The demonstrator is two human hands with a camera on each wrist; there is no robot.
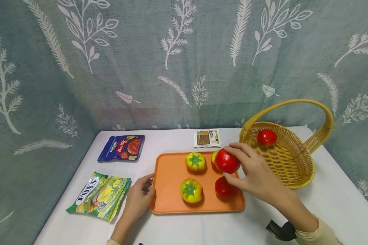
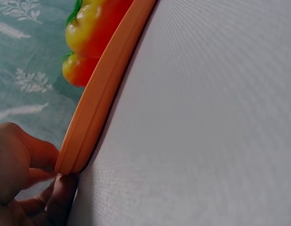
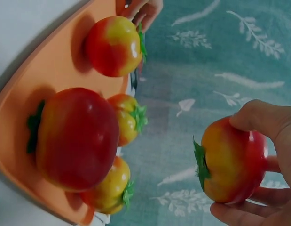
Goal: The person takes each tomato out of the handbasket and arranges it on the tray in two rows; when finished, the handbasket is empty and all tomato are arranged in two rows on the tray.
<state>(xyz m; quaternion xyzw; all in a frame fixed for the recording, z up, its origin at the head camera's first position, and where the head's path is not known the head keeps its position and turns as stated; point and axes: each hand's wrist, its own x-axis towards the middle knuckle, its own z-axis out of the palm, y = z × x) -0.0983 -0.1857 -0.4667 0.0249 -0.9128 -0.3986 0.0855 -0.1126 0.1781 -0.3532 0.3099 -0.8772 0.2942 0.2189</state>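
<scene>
My right hand (image 1: pixel 257 170) grips a red tomato (image 1: pixel 227 161) between thumb and fingers, raised over the right side of the orange tray (image 1: pixel 168 170). In the right wrist view this held tomato (image 3: pixel 232 162) shows a yellow side and a green leafy top. Several tomatoes lie on the tray: a red one (image 1: pixel 226 189) just below the held one, yellow ones with green tops (image 1: pixel 191 191) to its left, and another (image 1: pixel 214 158) partly hidden behind the held tomato. My left hand (image 1: pixel 141 195) pinches the tray's left edge, with the tray rim (image 2: pixel 84 136) between thumb and fingers.
A wicker basket (image 1: pixel 294 173) with a tall handle stands at the right, with one red tomato (image 1: pixel 266 137) inside. A blue Barilla pouch (image 1: pixel 121 148) and a green Fox's bag (image 1: pixel 101 195) lie at the left. A small white-and-brown packet (image 1: pixel 207 138) lies behind the tray.
</scene>
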